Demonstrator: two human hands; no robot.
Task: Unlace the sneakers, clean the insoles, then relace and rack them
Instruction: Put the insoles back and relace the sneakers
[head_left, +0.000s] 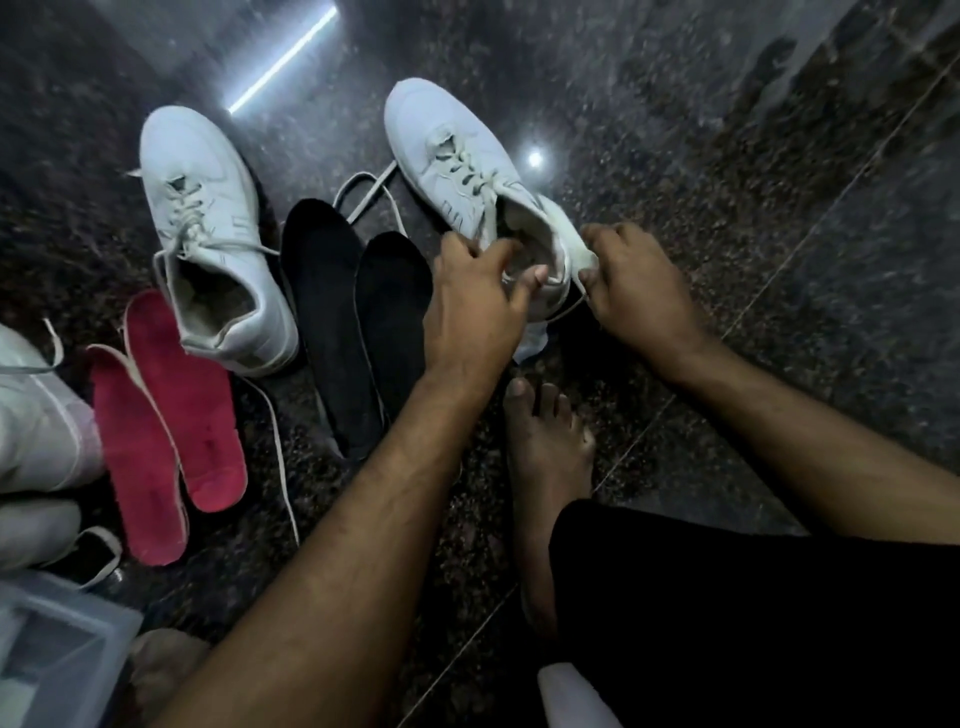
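The left hand (475, 291) grips the collar of the white leather sneaker (467, 176) on the dark stone floor (727, 156); the right hand (631, 283) pinches its white lace (574, 304). Two black insoles (332, 312) and two red insoles (166, 415) lie out, so relacing and racking seem left.

The floor (727, 156) is polished dark speckled stone, glossy enough that lamp reflections are thrown back. The two white sneakers (208, 208) (452, 150) are faced in smooth, faintly sheened leather-like material; flat woven cloth laces (363, 192) are noted. A fuzzy, worn fabric lining is seen inside the left-hand sneaker. The two black insoles (332, 312) appear matt cloth-topped. The red insoles (171, 415) show a matt, felt-like nap. A translucent plastic box (57, 649) is recorded at lower left.
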